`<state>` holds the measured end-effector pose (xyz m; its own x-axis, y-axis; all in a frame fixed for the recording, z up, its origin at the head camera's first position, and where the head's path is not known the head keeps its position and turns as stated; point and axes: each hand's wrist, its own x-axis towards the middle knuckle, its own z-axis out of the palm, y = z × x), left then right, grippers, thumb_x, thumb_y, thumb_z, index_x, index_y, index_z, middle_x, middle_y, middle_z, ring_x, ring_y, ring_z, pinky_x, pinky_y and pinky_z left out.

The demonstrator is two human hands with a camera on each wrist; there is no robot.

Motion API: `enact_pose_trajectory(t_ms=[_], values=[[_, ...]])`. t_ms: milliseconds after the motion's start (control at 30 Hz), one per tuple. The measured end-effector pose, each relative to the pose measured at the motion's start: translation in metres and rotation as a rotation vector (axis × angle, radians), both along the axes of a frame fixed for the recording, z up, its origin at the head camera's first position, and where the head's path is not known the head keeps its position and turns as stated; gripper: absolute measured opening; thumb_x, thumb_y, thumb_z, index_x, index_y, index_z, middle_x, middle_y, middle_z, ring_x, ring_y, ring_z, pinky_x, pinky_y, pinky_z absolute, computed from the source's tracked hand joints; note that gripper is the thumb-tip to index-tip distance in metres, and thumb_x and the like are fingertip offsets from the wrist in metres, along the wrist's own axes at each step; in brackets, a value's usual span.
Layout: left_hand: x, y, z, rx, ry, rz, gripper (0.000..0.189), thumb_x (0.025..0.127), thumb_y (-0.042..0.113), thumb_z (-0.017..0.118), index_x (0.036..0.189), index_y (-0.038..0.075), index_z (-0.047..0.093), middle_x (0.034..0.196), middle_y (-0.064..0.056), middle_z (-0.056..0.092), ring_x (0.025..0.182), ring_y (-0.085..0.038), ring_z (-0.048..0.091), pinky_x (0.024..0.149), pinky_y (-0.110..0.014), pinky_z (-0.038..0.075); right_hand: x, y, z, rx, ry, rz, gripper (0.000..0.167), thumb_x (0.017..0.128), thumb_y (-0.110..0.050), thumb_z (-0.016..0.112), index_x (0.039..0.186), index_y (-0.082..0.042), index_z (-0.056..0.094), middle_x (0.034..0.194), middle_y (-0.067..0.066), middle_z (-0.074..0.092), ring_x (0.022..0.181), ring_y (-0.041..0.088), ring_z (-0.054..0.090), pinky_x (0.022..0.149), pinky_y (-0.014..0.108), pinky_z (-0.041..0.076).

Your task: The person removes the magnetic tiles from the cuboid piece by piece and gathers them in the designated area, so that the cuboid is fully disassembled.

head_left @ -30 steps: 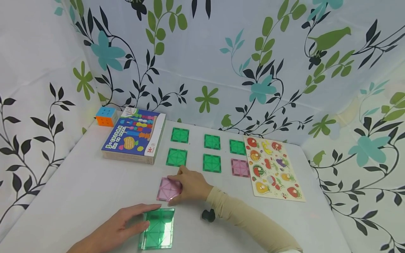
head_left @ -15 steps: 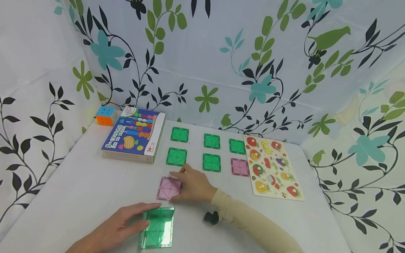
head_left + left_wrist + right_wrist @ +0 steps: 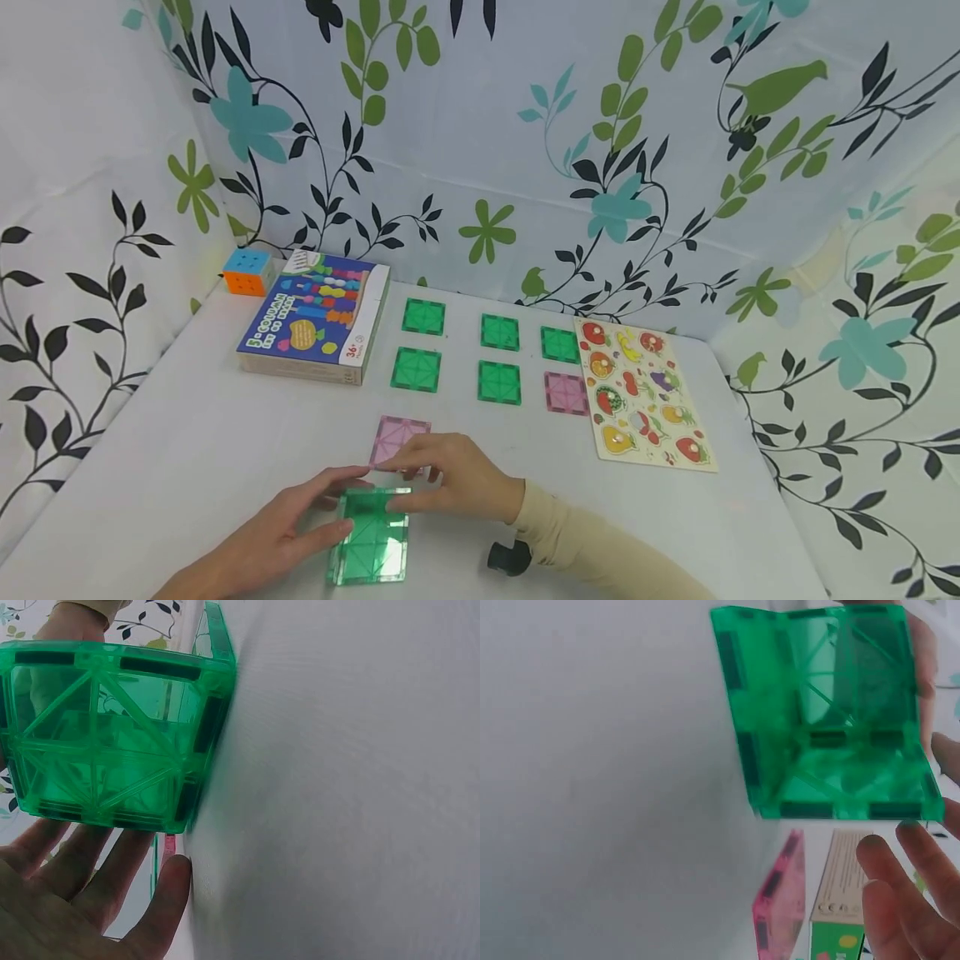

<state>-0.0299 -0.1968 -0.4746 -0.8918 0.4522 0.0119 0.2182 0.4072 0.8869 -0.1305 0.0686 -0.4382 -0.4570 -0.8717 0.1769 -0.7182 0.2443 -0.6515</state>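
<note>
Several green magnetic tiles (image 3: 369, 554) form an open corner on the table: a flat base, a left wall and a back wall. My left hand (image 3: 273, 525) holds this build at its rear left corner, thumb over the left wall and fingers behind. The left wrist view shows those straight fingers (image 3: 112, 877) below the wall. My right hand (image 3: 465, 479) is at the back wall, thumb on the inner side and fingertips (image 3: 877, 855) close behind it. Just beyond lies a pink magnetic tile (image 3: 400, 435), partly covered by the right hand.
Several loose green tiles (image 3: 415, 369) and another pink tile (image 3: 566, 393) lie toward the back. A fruit puzzle board (image 3: 652, 400) is at right. A blue boxed game (image 3: 307, 321) and a puzzle cube (image 3: 247, 272) stand at back left. A small black object (image 3: 508, 558) shows under the right wrist.
My right hand has left the pink tile and come toward me to the back wall of the green build. My left hand stays in place.
</note>
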Motion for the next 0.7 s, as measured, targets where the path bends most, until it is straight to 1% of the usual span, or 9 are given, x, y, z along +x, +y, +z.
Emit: enact_pose_trajectory(t_ms=[67,167,233,333,400,500,600,700], values=[[-0.001,0.0,-0.001,0.015,0.0,0.006,0.047,0.104,0.026,0.059,0.15,0.022,0.046,0.146,-0.007,0.06,0.127,0.007,0.054,0.095,-0.024,0.056,0.005,-0.004,-0.002,0.043,0.047,0.013,0.045,0.089,-0.03,0.081,0.13,-0.016,0.072,0.111,-0.001,0.075,0.089,0.004,0.064,0.07,0.007,0.05],[0.0,0.001,-0.001,0.036,0.0,0.017,0.044,0.104,0.024,0.06,0.146,0.017,0.049,0.144,-0.008,0.06,0.125,0.009,0.053,0.094,-0.024,0.056,0.01,-0.009,-0.005,0.085,0.161,0.033,0.042,0.09,-0.031,0.079,0.13,-0.018,0.072,0.111,-0.004,0.076,0.085,-0.002,0.061,0.071,0.001,0.044],[0.0,0.002,-0.002,0.047,0.001,0.028,0.042,0.103,0.024,0.061,0.143,0.013,0.05,0.141,-0.008,0.061,0.123,0.008,0.054,0.092,-0.024,0.057,0.012,-0.011,-0.008,0.089,0.227,0.041,0.04,0.091,-0.03,0.079,0.129,-0.019,0.073,0.107,-0.006,0.077,0.081,-0.004,0.059,0.071,-0.001,0.04],[0.002,0.002,-0.002,0.043,-0.013,0.056,0.041,0.102,0.027,0.064,0.138,0.012,0.051,0.136,-0.006,0.061,0.119,0.007,0.056,0.09,-0.022,0.058,0.014,-0.014,-0.011,0.09,0.299,0.032,0.036,0.092,-0.029,0.078,0.126,-0.02,0.074,0.101,-0.008,0.077,0.077,-0.006,0.055,0.071,-0.004,0.035],[0.002,0.002,-0.001,0.044,-0.023,0.072,0.04,0.101,0.028,0.066,0.134,0.013,0.051,0.133,-0.005,0.062,0.116,0.005,0.057,0.089,-0.022,0.058,0.015,-0.015,-0.011,0.082,0.319,0.02,0.033,0.091,-0.026,0.079,0.124,-0.019,0.076,0.096,-0.008,0.077,0.073,-0.006,0.052,0.069,-0.003,0.033],[0.003,0.001,-0.001,0.045,-0.046,0.091,0.037,0.1,0.028,0.067,0.129,0.013,0.05,0.127,-0.003,0.061,0.112,0.006,0.057,0.089,-0.021,0.058,0.016,-0.016,-0.013,0.071,0.334,0.001,0.031,0.091,-0.024,0.079,0.121,-0.019,0.077,0.092,-0.009,0.076,0.071,-0.007,0.048,0.067,-0.003,0.032],[0.004,0.001,-0.002,0.048,-0.038,0.097,0.033,0.1,0.026,0.067,0.125,0.013,0.05,0.122,-0.004,0.062,0.11,0.005,0.058,0.088,-0.022,0.058,0.018,-0.016,-0.014,0.051,0.344,-0.013,0.029,0.09,-0.022,0.079,0.118,-0.018,0.078,0.087,-0.009,0.074,0.068,-0.007,0.046,0.064,-0.003,0.031],[0.005,0.001,-0.002,0.048,-0.027,0.104,0.029,0.1,0.025,0.067,0.122,0.015,0.051,0.119,-0.003,0.062,0.109,0.005,0.059,0.087,-0.023,0.059,0.019,-0.016,-0.015,0.031,0.352,-0.031,0.027,0.09,-0.022,0.079,0.116,-0.018,0.079,0.085,-0.009,0.074,0.067,-0.008,0.046,0.064,-0.003,0.031]])
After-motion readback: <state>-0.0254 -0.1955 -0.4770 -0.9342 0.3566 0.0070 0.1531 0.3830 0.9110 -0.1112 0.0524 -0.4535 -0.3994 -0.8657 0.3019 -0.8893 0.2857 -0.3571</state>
